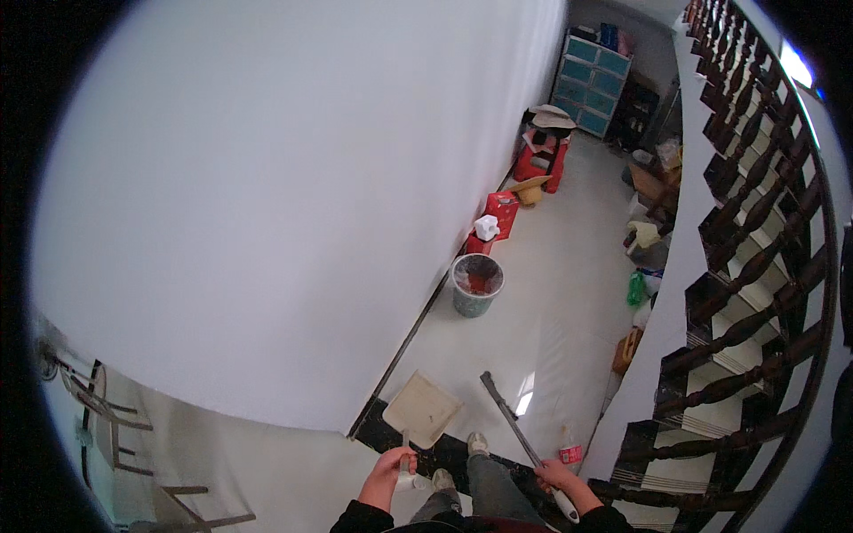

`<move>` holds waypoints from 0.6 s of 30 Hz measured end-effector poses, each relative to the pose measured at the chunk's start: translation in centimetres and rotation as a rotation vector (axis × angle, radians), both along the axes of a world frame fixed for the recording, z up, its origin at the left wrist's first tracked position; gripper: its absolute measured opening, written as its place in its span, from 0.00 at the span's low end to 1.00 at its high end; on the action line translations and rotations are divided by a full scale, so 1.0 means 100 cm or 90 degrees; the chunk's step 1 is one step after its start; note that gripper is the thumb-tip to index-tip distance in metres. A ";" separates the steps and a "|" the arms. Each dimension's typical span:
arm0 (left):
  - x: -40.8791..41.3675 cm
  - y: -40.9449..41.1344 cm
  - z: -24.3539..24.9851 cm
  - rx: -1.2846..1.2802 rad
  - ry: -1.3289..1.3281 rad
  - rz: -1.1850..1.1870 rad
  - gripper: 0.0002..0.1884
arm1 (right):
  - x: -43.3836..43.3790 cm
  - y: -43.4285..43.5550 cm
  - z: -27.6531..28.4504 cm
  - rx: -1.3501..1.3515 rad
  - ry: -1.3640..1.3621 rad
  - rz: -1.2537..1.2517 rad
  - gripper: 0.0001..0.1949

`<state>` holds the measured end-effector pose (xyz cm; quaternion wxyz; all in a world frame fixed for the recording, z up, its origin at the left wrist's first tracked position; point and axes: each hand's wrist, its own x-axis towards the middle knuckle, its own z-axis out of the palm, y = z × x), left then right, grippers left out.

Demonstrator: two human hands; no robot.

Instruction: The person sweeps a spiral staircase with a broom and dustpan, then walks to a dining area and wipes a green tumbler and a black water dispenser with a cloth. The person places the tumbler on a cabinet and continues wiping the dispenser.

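My left hand (pixel 394 461) is closed around the handle of a cream plastic dustpan (pixel 421 408). The pan lies low in front of my feet, over the edge of a black floor strip (pixel 436 458); whether it touches the floor I cannot tell. In my right hand (pixel 557 474) is the handle of a long-handled broom or floor wiper (pixel 516 426), with a white grip end. Its narrow dark head points away from me over the pale tiles, to the right of the dustpan and apart from it. A plastic bottle with a red label (pixel 570 453) stands just beyond my right hand.
A waste bin with a liner (pixel 474 303) stands by the white wall (pixel 266 200). Beyond it are red boxes (pixel 503 210), a straw hat (pixel 530 193) and a red stool (pixel 536 166). A staircase with dark balusters (pixel 753 266) borders the right; wooden chairs (pixel 116 420) stand at lower left.
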<state>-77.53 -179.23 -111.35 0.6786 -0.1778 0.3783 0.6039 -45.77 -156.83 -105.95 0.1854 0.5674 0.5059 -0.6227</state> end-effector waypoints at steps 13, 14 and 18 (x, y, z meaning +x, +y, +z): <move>-0.064 0.196 0.128 -0.030 0.343 -0.130 0.09 | -0.003 0.079 0.020 -0.061 0.112 -0.136 0.12; -0.073 0.214 0.124 -0.035 0.373 -0.119 0.09 | -0.008 0.086 0.024 -0.063 0.114 -0.150 0.13; -0.081 0.288 0.123 -0.064 0.472 -0.117 0.06 | -0.013 0.118 0.038 -0.046 0.130 -0.183 0.19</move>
